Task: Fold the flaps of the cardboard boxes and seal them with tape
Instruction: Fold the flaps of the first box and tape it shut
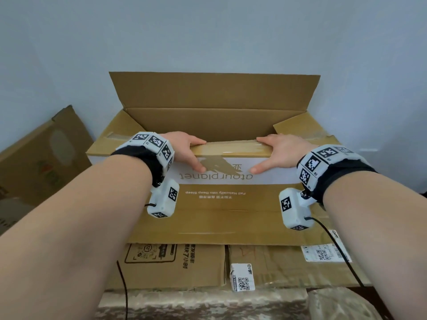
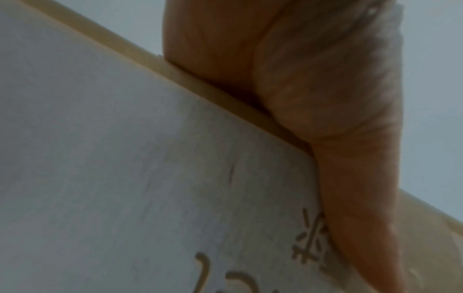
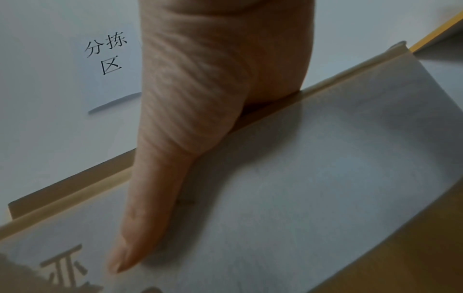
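Observation:
A large open cardboard box (image 1: pixel 217 123) stands against the wall. Its far flap (image 1: pixel 212 91) is upright, and the left side flap (image 1: pixel 115 137) and right side flap (image 1: pixel 309 132) lie folded inward. The near flap (image 1: pixel 231 188), printed white and brown, is raised at a slant. My left hand (image 1: pixel 196 155) and right hand (image 1: pixel 263 155) pinch its taped top edge, thumbs on the printed face and fingers over the edge. The left thumb (image 2: pixel 350 198) lies on the flap (image 2: pixel 125 178). The right thumb (image 3: pixel 155 198) lies flat on the flap (image 3: pixel 300 188).
The big box sits on other closed cardboard boxes (image 1: pixel 175 264) bearing shipping labels (image 1: pixel 325 252). A flattened box (image 1: pixel 44 153) leans at the left. A camouflage cloth (image 1: pixel 208 306) covers the surface in front. A paper sign (image 3: pixel 107 53) hangs on the wall.

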{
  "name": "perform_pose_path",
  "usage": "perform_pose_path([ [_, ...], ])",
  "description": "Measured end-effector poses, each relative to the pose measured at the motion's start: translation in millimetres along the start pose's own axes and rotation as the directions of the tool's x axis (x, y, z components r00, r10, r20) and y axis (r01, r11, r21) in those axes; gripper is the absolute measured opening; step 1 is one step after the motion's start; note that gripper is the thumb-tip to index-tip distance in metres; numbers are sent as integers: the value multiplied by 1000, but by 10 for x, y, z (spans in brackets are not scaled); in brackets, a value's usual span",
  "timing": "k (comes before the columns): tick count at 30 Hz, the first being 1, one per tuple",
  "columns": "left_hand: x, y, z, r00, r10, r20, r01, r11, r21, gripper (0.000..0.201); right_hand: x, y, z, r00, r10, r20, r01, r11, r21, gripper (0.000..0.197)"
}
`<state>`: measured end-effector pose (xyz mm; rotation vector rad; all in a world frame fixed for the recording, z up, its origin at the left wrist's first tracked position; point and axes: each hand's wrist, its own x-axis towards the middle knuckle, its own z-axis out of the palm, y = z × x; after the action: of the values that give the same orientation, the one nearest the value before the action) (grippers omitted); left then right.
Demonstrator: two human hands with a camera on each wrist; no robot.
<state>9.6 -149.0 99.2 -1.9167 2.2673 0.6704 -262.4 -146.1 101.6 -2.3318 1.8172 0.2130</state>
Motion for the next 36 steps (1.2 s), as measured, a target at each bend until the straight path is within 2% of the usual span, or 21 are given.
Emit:
perform_pose_path([
  [4,-110,58,-65,998,19,54,-17,999,-36,93,-156,-5,-132,998,-28,49,23,995,101,105],
  [10,-417,180,-143,998,23,60,-20,999,-50,95,-441,-49,-338,994,-15,107,1,992,124,103],
  [21,-895,465,121,997,44,67,-43,999,-10,100,-1074,-1,-235,988,30,149,-55,985,163,101],
  [27,-1302,557,308,997,47,55,-48,998,27,101,-1433,-47,-94,991,17,133,-40,985,170,107],
  [36,-1634,589,399,998,27,54,-26,1000,-12,103,-1792,-106,-88,989,22,148,-46,985,164,106],
])
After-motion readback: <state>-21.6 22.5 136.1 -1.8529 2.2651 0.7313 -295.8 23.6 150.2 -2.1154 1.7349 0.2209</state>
